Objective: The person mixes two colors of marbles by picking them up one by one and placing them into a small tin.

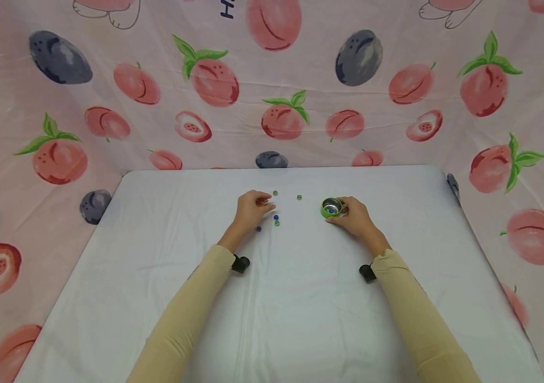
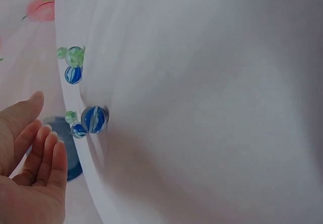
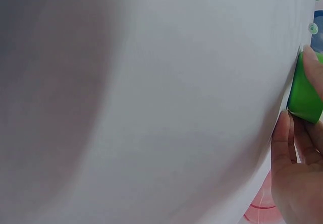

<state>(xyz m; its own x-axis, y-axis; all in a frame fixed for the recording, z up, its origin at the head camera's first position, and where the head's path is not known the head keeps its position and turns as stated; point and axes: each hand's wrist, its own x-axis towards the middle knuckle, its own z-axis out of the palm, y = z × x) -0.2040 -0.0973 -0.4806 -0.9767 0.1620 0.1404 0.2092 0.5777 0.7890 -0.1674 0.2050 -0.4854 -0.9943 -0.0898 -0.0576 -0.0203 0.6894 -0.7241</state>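
The green cup (image 1: 332, 202) is on or just above the counter (image 1: 300, 298), which of the two I cannot tell; the right hand (image 1: 359, 217) grips it from the cup's right, fingers and thumb curled about its wall; a blue piece (image 1: 331, 211), probably a marble, shows inside. The cup's shiny lining looks like metal, so I judge it light, stiff and hard to break, though smooth enough to turn in a slack hold; the outer wall below the rim is the best place to grip, leaving the mouth free.

The left hand (image 1: 251, 208) is well to the cup's left, thumb and fingers parted by a modest gap, with nothing visible between them; one green marble (image 1: 275, 193) is near its fingertips, left of the cup and a little beyond it; another green marble (image 1: 299, 197) is nearer the cup on that side; a blue marble (image 1: 276, 217) and a third green marble (image 1: 277, 223) sit close together, left of the cup and nearer the person; a second blue marble (image 1: 259, 229) is farther left. They look like glass: small, hard, slippery, apt to roll; fingertips should pinch each at its widest part.
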